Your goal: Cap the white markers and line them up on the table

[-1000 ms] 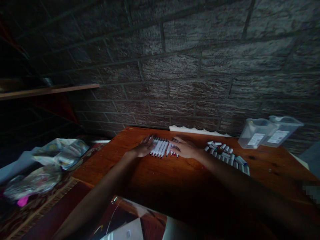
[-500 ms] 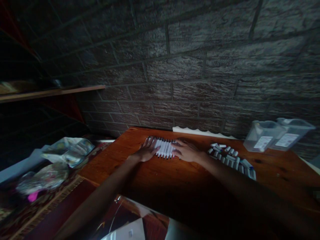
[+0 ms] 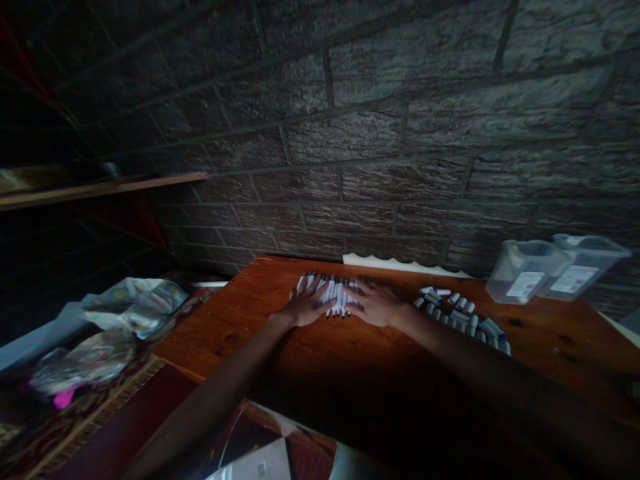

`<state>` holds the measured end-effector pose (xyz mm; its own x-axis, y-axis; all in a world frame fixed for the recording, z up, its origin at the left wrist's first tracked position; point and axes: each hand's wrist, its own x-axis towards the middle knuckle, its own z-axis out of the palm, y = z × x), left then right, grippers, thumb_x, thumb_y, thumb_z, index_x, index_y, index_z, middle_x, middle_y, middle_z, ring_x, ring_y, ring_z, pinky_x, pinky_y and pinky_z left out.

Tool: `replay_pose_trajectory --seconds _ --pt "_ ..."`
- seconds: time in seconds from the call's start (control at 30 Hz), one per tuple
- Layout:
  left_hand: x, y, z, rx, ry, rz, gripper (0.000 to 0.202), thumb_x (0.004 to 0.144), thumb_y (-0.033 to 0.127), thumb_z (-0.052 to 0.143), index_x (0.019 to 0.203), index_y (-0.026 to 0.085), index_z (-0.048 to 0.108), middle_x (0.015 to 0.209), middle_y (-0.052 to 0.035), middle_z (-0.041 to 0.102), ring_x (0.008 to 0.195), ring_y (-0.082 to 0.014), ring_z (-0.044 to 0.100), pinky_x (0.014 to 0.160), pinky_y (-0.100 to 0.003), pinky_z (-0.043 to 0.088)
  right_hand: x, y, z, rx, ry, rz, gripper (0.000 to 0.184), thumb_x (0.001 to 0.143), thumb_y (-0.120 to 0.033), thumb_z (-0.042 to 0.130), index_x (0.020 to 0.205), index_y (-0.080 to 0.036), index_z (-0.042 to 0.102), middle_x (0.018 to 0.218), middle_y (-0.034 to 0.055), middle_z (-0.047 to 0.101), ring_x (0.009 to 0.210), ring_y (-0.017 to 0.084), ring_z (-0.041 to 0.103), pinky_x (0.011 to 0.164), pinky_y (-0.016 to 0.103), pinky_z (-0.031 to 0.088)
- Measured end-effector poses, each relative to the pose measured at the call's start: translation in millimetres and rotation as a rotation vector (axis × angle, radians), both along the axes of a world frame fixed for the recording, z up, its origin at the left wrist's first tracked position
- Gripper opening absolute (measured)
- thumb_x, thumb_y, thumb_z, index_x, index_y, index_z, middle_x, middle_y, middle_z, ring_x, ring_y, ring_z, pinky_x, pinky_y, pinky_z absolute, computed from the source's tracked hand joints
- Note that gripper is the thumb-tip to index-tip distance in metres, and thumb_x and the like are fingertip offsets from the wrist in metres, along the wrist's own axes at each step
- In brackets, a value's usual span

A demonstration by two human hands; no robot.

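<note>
Loosely, two spread hands cover a row of white markers (image 3: 339, 298) that could slip out of line.

The left hand (image 3: 304, 308) lies over the row's left part and the right hand (image 3: 374, 304) over its right, fingers fanned; whether either grips a single marker, I cannot tell. The row sits on the wooden tabletop (image 3: 235, 313), side by side, dark ends showing between the hands. Uneven pressure from the two sides could make one marker ride up over its neighbours, and lifting both palms at once might let the outer ones roll, if their barrels are round. The loose cluster of markers (image 3: 463, 320) lies near the right forearm (image 3: 450, 347), so a careless outward sweep could scatter it towards the clear containers (image 3: 523, 270).
</note>
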<state>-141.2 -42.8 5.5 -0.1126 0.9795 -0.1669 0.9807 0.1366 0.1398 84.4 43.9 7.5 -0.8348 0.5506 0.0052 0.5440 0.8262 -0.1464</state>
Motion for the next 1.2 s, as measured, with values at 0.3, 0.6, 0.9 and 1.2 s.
replay_pose_trajectory --seconds 0.3,0.6,0.9,1.2 --pt "49 47 4.6 0.001 -0.04 -0.083 0.087 0.08 0.081 0.018 0.153 0.034 0.013 0.16 0.0002 -0.005 0.143 -0.041 -0.014 0.11 -0.067 0.007 53 36 -7.3 0.111 0.038 -0.066 0.064 0.092 -0.064 0.03 0.148 -0.032 0.034 0.153 0.0128 0.033 0.129 0.035 0.047 0.102 0.051 0.041" --pt "72 69 5.1 0.037 -0.079 -0.145 0.089 0.08 0.081 0.016 0.153 0.03 0.015 0.159 -0.0031 -0.005 0.144 -0.0392 -0.01 0.113 -0.062 0.002 90 48 -8.8 0.123 0.041 -0.155 0.064 0.093 -0.062 0.03 0.146 -0.029 0.038 0.15 0.0133 0.037 0.125 0.033 0.052 0.101 0.049 0.044" --pt "76 77 -4.8 0.043 -0.084 -0.2 0.075 0.087 0.072 0.011 0.152 0.035 0.018 0.159 0.0013 -0.001 0.146 -0.0326 -0.01 0.114 -0.061 -0.003 142 47 19.1 0.114 0.296 -0.177 0.057 0.096 -0.054 0.032 0.143 -0.023 0.043 0.144 0.0101 0.046 0.132 0.025 0.046 0.109 0.04 0.039" --pt "23 74 1.1 0.249 -0.15 0.075 0.076 0.093 0.059 0.007 0.147 0.014 0.035 0.147 -0.0145 0.042 0.137 -0.0292 0.038 0.112 -0.045 0.031 240 23 2.3 0.224 0.726 -0.612 0.05 0.094 -0.053 0.037 0.085 -0.016 0.07 0.079 0.0089 0.07 0.064 0.018 0.063 0.062 0.029 0.046"
